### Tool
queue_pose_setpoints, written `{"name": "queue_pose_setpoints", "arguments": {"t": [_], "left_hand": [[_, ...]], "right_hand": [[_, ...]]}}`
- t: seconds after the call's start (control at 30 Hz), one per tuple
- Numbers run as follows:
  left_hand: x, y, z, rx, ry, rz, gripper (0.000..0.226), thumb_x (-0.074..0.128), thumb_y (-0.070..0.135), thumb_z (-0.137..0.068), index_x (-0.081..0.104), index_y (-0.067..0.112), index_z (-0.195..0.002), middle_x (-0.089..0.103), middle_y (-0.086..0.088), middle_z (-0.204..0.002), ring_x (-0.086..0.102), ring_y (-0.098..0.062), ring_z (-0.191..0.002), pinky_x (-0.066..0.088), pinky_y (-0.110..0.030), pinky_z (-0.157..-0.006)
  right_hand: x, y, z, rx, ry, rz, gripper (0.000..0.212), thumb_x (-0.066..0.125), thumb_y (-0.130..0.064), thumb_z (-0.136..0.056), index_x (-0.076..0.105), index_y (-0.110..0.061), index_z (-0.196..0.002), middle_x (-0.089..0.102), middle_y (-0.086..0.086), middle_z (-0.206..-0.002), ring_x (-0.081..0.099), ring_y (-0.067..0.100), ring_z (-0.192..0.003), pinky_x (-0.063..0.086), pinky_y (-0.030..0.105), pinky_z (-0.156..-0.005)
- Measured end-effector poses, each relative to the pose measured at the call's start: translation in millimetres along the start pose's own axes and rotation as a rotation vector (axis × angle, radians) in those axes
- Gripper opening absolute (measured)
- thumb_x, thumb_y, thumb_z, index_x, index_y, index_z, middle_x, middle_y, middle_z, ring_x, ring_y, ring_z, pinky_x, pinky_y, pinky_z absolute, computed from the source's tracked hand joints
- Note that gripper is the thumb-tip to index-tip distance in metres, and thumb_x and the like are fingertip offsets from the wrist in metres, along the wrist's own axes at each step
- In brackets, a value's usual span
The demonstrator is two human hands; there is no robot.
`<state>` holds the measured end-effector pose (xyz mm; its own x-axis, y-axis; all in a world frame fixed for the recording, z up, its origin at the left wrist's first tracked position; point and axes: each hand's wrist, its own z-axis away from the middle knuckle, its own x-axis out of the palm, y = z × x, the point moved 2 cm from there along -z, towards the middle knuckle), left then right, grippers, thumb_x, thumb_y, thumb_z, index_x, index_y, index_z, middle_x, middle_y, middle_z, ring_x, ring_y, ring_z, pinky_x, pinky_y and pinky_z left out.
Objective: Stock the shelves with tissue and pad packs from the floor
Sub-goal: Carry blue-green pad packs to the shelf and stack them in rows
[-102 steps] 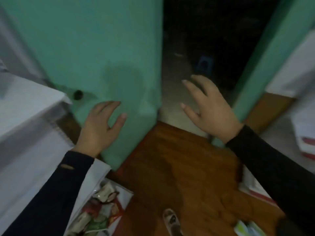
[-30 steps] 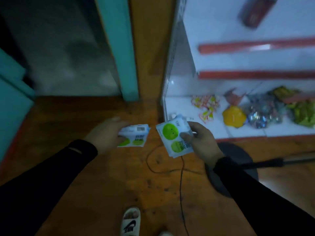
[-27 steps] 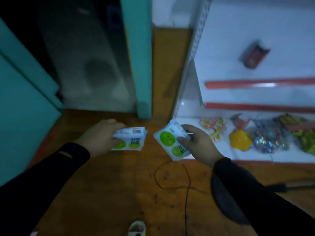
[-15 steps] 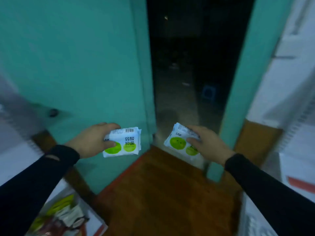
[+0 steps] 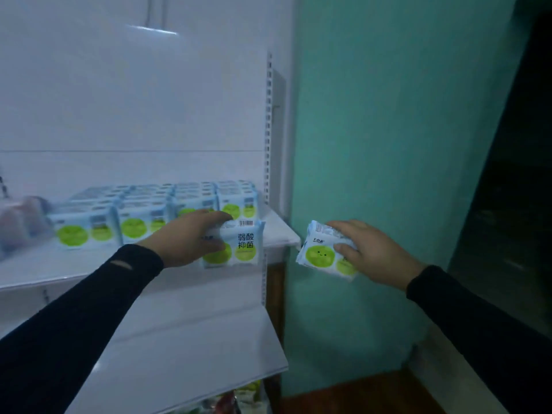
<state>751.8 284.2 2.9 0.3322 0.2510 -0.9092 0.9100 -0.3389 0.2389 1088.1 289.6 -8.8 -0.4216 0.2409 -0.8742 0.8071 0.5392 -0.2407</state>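
My left hand (image 5: 191, 240) grips a pad pack (image 5: 239, 248), light blue with two green circles and a barcode along its top; the fingers (image 5: 219, 217) curl over the top edge and the thumb presses its face. That pack is upright at the front right corner of the upper shelf (image 5: 277, 234), just in front of the row of matching packs (image 5: 149, 216) already standing there. I can't quite tell whether its bottom edge is resting on the shelf or hanging just off the lip.

My right hand (image 5: 373, 253) holds a second pack (image 5: 321, 255) of the same kind, tilted, fingers wrapped over its top and right side. It is in the air to the right of the shelf's end, in front of the green wall (image 5: 388, 130), and apart from the first pack.

At the far left of the upper shelf lies something pinkish and blurred (image 5: 18, 225). A lower shelf (image 5: 194, 339) juts out beneath, white and bare where I can see it.
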Motion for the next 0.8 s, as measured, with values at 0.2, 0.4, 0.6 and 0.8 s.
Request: {"name": "queue_pose_setpoints", "arguments": {"t": [0.2,0.4,0.6,0.8], "left_hand": [[-23.4,-83.9,-19.6,-0.05,0.036,-0.044,0.055,0.065,0.032,-0.087,0.043,0.031,-0.137,0.052,-0.004,-0.117,0.051,-0.025,-0.109,0.039,-0.031,-0.086],[-15.9,-110.6,-43.6,-0.022,0.016,-0.068,0.051,0.061,0.029,-0.089,0.042,0.029,-0.137,0.051,-0.006,-0.114,0.051,-0.026,-0.107,0.04,-0.033,-0.088],[-0.5,-117.9,-72.3,0.011,0.112,-0.109,0.048,0.057,0.027,-0.09,0.042,0.026,-0.136,0.05,-0.006,-0.112,0.05,-0.027,-0.104,0.043,-0.035,-0.087],[16.5,-135.1,-86.0,0.005,0.202,-0.403,0.06,0.076,0.019,-0.065,0.055,0.019,-0.121,0.059,-0.008,-0.095,0.058,-0.033,-0.088,0.05,-0.041,-0.075]], "right_hand": [[45.3,-55.0,-104.8,-0.09,-0.061,0.056,0.045,0.053,-0.021,-0.096,0.043,-0.018,-0.14,0.053,0.007,-0.126,0.048,0.021,-0.117,0.029,0.018,-0.091],[81.4,-69.8,-160.9,-0.108,-0.108,0.094,0.047,0.051,-0.022,-0.097,0.041,-0.02,-0.142,0.049,0.006,-0.137,0.046,0.022,-0.124,0.03,0.025,-0.102],[99.5,-64.8,-208.6,-0.16,-0.116,0.1,0.045,0.049,-0.023,-0.098,0.041,-0.022,-0.142,0.049,0.004,-0.135,0.047,0.021,-0.123,0.035,0.028,-0.101],[126.6,-47.5,-235.2,-0.252,-0.102,0.086,0.047,0.046,-0.024,-0.099,0.035,-0.026,-0.145,0.04,-0.001,-0.147,0.033,0.018,-0.135,0.021,0.032,-0.113]]}}
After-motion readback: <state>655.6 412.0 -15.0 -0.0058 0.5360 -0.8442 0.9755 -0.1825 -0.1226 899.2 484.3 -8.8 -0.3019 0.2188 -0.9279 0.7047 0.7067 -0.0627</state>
